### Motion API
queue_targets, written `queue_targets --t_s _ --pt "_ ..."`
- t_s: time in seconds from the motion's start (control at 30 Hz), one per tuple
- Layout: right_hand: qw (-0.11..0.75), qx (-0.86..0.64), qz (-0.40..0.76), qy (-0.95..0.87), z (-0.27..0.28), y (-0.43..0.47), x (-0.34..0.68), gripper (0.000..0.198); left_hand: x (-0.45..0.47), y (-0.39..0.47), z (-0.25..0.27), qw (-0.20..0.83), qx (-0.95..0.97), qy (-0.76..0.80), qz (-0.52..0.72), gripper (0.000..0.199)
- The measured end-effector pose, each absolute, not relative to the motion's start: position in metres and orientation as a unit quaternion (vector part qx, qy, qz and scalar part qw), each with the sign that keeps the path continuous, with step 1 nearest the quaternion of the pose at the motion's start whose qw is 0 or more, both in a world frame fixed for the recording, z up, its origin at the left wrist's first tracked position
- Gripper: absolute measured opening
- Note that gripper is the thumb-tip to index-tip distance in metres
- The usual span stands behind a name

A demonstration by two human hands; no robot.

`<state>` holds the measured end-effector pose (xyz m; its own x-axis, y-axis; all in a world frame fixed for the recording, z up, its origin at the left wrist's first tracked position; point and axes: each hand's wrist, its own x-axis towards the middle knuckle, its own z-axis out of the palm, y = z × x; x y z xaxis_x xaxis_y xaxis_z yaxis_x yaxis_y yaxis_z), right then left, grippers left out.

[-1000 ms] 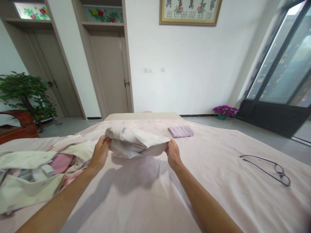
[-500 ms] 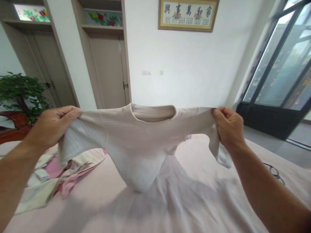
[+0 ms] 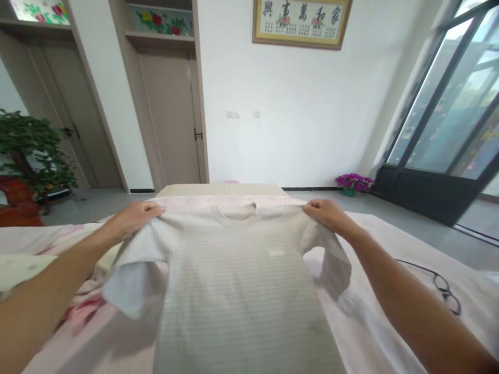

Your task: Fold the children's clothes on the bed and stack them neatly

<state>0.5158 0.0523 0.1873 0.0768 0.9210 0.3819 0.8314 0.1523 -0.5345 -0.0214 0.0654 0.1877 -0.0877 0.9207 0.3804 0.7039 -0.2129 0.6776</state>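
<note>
A pale, finely striped T-shirt is stretched out between my two hands, neckline at the far end and body spreading toward me. My left hand pinches it at one shoulder. The opposite shoulder is gripped by my right hand. Both short sleeves hang down outside my grip. Beneath the shirt lies a pink sheet. The shirt's lower hem runs out of view at the bottom.
Crumpled clothes lie on the left, partly behind my left arm. Eyeglasses rest on the sheet at the right. Beyond are a potted plant, purple flowers and a door.
My hands have moved forward and lower with the T-shirt, and slightly closer together. Its body, bunched and swinging before, now spreads out toward me. The flowers have come into view.
</note>
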Motion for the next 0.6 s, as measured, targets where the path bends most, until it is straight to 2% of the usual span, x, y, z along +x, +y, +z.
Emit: queue_targets --t_s 0.1,0.23,0.43,0.6 --pt "0.212 -0.702 0.025 -0.680 0.138 0.077 0.511 0.026 -0.010 0.094 0.133 0.100 0.705 0.662 0.234 0.038" --pt "0.136 -0.731 0.018 -0.668 0.092 0.110 0.506 0.031 0.007 0.125 0.091 0.025 0.709 0.690 0.145 0.041" --pt "0.089 -0.748 0.002 -0.658 0.056 0.145 0.506 0.036 0.024 0.157 0.053 -0.022 0.681 0.724 0.108 0.042" --pt "0.059 -0.734 -0.029 -0.676 0.044 0.148 0.496 0.025 0.048 0.166 0.030 -0.039 0.710 0.692 0.124 0.031"
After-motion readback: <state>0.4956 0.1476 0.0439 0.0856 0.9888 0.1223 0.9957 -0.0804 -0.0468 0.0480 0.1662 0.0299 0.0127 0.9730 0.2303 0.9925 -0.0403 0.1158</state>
